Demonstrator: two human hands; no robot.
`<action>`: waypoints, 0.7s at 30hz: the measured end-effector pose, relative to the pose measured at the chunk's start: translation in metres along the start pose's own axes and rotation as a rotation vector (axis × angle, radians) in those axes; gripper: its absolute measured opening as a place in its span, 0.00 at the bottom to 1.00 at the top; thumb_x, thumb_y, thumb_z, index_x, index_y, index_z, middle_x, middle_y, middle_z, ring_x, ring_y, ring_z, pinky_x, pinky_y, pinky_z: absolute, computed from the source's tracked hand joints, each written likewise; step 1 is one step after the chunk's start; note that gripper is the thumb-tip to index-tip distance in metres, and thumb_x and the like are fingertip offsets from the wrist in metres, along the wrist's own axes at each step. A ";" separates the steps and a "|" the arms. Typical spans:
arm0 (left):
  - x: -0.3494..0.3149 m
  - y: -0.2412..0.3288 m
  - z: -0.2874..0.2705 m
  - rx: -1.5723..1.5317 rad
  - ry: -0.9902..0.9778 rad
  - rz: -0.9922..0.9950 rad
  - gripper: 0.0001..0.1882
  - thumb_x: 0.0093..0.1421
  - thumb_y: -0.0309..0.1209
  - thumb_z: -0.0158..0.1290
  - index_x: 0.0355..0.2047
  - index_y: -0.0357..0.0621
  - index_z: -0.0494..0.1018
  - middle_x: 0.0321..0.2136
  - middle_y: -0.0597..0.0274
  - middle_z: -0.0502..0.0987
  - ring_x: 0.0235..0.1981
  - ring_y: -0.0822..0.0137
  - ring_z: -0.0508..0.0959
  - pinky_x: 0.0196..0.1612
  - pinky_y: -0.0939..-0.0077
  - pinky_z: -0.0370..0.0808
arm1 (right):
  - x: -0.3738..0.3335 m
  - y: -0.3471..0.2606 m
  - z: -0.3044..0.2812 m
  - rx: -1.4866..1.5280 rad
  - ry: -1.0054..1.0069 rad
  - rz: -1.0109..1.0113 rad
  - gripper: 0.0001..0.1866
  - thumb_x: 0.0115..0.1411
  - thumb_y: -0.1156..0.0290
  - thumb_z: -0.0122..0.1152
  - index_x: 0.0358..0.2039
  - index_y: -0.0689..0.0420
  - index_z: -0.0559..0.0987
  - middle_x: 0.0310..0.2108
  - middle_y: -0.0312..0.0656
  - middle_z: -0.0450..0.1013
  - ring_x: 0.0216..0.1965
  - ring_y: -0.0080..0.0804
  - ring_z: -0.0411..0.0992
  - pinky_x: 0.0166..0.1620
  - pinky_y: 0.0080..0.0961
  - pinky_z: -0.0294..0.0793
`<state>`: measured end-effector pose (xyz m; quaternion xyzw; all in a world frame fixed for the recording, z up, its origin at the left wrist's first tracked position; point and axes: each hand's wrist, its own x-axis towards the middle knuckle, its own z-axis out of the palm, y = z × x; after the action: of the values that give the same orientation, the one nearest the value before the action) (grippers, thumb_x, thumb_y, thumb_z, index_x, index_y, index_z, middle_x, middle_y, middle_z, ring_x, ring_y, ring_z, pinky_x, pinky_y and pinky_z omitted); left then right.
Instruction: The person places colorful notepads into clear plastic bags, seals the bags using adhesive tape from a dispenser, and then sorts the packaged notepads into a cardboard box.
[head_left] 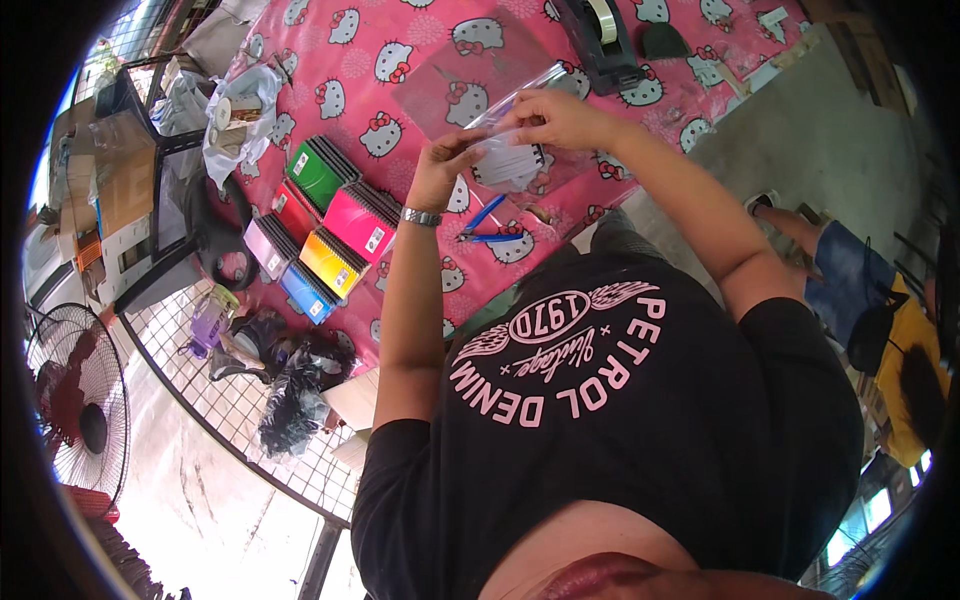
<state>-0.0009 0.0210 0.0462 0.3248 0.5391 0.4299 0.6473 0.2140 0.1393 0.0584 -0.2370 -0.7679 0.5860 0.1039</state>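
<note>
As the left hand (446,168) and right hand (556,118) pinch clear plastic (500,111) in their fingers (536,102), I see a blue-handled tool (497,238) near bright notebooks (360,222) on the pink desk (340,85).

A bench (340,95) with a pink cat-patterned cover carries a black tape dispenser (612,62) at its far edge and blue-handled pliers (492,238) at its near side. To the left are a crumpled white plastic bag (258,118), a brown cardboard box (120,168) and, lower down, dark plastic bags (297,395) beside a wire mesh panel (180,350) and a round standing fan (93,428). At the far right another person (908,365) appears, in yellow top and blue denim.
</note>
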 end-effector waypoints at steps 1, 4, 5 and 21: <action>0.002 0.002 0.003 0.082 0.021 0.013 0.13 0.52 0.22 0.55 0.40 0.41 0.77 0.37 0.66 0.77 0.35 0.72 0.74 0.40 0.78 0.70 | 0.001 -0.005 0.002 -0.020 0.020 -0.008 0.13 0.53 0.69 0.63 0.39 0.58 0.80 0.31 0.36 0.67 0.34 0.27 0.68 0.38 0.25 0.69; 0.004 0.011 0.018 0.804 0.258 0.574 0.12 0.48 0.20 0.56 0.33 0.45 0.80 0.30 0.66 0.77 0.28 0.68 0.75 0.34 0.78 0.72 | 0.000 -0.010 0.010 -0.150 0.159 -0.096 0.11 0.50 0.71 0.64 0.34 0.59 0.80 0.29 0.37 0.68 0.33 0.30 0.69 0.35 0.25 0.70; 0.002 0.014 0.024 0.832 0.281 0.545 0.12 0.47 0.19 0.55 0.32 0.46 0.80 0.29 0.64 0.76 0.26 0.67 0.75 0.32 0.78 0.72 | -0.002 -0.010 0.013 -0.206 0.218 -0.135 0.10 0.49 0.72 0.64 0.33 0.59 0.80 0.29 0.37 0.68 0.32 0.31 0.69 0.34 0.25 0.70; -0.035 0.006 0.032 0.925 0.192 0.632 0.11 0.44 0.19 0.61 0.31 0.42 0.80 0.35 0.60 0.74 0.37 0.64 0.75 0.40 0.74 0.74 | -0.041 -0.018 0.044 -0.538 0.398 -0.372 0.13 0.43 0.69 0.66 0.31 0.55 0.76 0.37 0.36 0.69 0.42 0.34 0.67 0.47 0.33 0.63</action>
<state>0.0279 -0.0067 0.0730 0.6794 0.6044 0.3497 0.2255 0.2257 0.0785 0.0679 -0.2217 -0.8889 0.2770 0.2897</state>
